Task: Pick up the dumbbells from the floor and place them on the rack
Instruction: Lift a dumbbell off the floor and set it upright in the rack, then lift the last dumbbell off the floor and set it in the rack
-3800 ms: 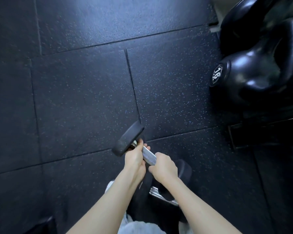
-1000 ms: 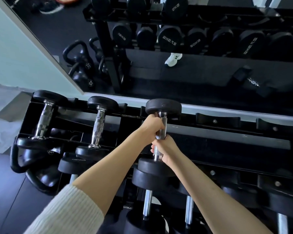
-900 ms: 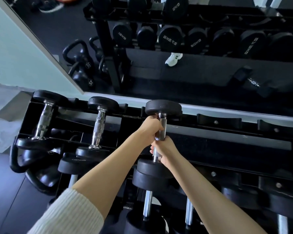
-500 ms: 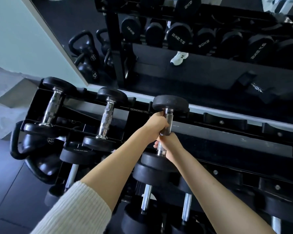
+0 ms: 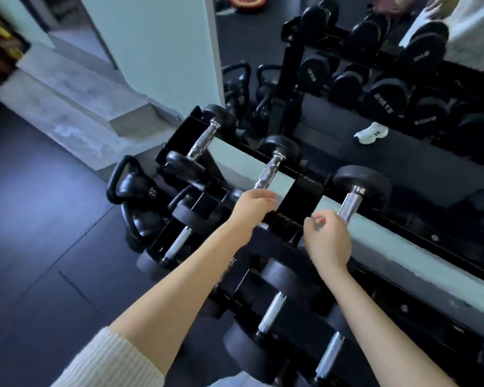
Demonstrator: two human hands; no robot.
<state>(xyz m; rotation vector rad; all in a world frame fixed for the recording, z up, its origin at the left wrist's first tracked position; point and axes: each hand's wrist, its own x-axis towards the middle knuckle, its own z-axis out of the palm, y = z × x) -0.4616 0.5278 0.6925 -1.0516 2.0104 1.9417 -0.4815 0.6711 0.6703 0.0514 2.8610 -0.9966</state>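
Note:
The dumbbell (image 5: pixel 351 201) I carried, with black round heads and a chrome handle, lies on the top tier of the black rack (image 5: pixel 298 197), third from the left. My left hand (image 5: pixel 252 208) hovers in front of the rack, between that dumbbell and its neighbour (image 5: pixel 269 172), loosely curled and holding nothing. My right hand (image 5: pixel 328 239) is just off the near end of the placed dumbbell's handle and is also free of it. The dumbbell's near head is hidden behind my right hand.
Another dumbbell (image 5: pixel 205 137) rests at the rack's left end, and several more (image 5: pixel 271 308) fill the lower tiers. Black kettlebells (image 5: pixel 140 188) stand on the dark rubber floor at the left. A mirror (image 5: pixel 375 79) rises behind the rack, beside a concrete step (image 5: pixel 76 107).
Both hands have let go of the dumbbell's handle and drawn back from it. The dumbbell stays on the top tier. My view has swung to the left.

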